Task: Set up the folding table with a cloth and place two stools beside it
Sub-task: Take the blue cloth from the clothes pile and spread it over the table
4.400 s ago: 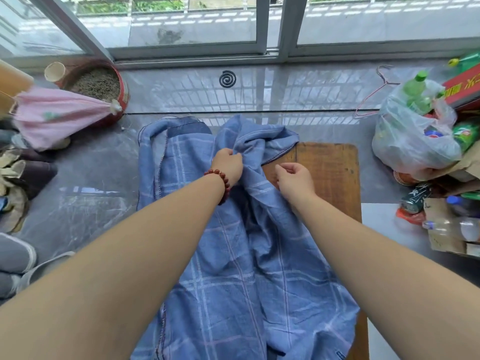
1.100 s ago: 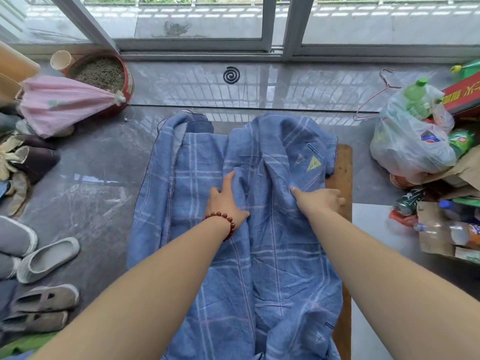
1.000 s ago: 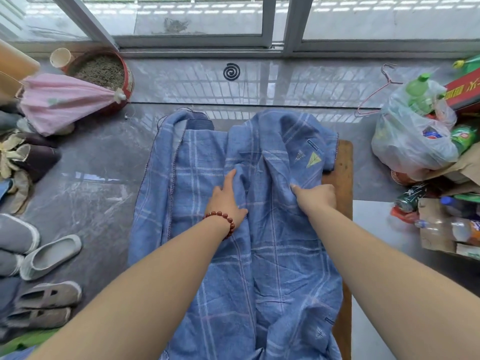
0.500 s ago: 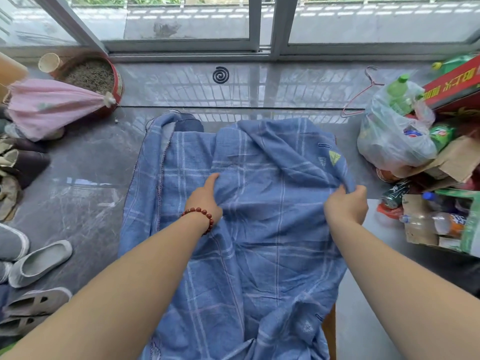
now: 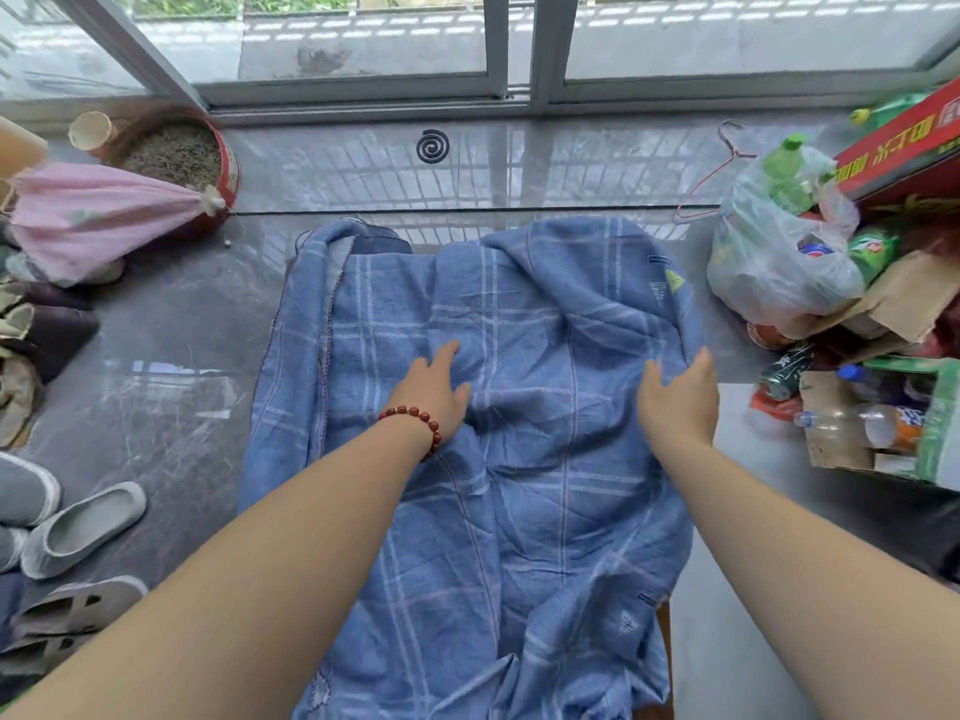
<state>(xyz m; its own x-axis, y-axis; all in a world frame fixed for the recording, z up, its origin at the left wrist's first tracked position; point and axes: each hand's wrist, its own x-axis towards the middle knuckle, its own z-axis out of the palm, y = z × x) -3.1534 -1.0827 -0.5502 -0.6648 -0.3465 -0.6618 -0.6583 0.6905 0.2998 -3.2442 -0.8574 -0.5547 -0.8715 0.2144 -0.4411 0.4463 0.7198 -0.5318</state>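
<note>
A big blue checked cloth (image 5: 519, 459) lies spread over the worktop (image 5: 662, 631), and it covers nearly all of it. Only a small brown bit of the wood peeks out at the near right edge. The cloth is still wrinkly, and its left side hangs down over the edge in a long fold.

The left hand (image 5: 434, 389) lies flat on the middle of the cloth, palm down, with the fingers apart and holding nothing. A string of red beads (image 5: 415, 420) sits around that wrist. The right hand (image 5: 678, 400) is near the right edge of the cloth, with its grip open and the fingers spread. Whether it touches the cloth is hard to tell.

On the shiny grey floor (image 5: 171, 356), to the right, there is a plastic bag (image 5: 769, 262) with bottles in it. To the left there is a pink bundle (image 5: 98, 215), a red pot (image 5: 179, 155) and some slippers (image 5: 78, 530). No stools can be seen.
</note>
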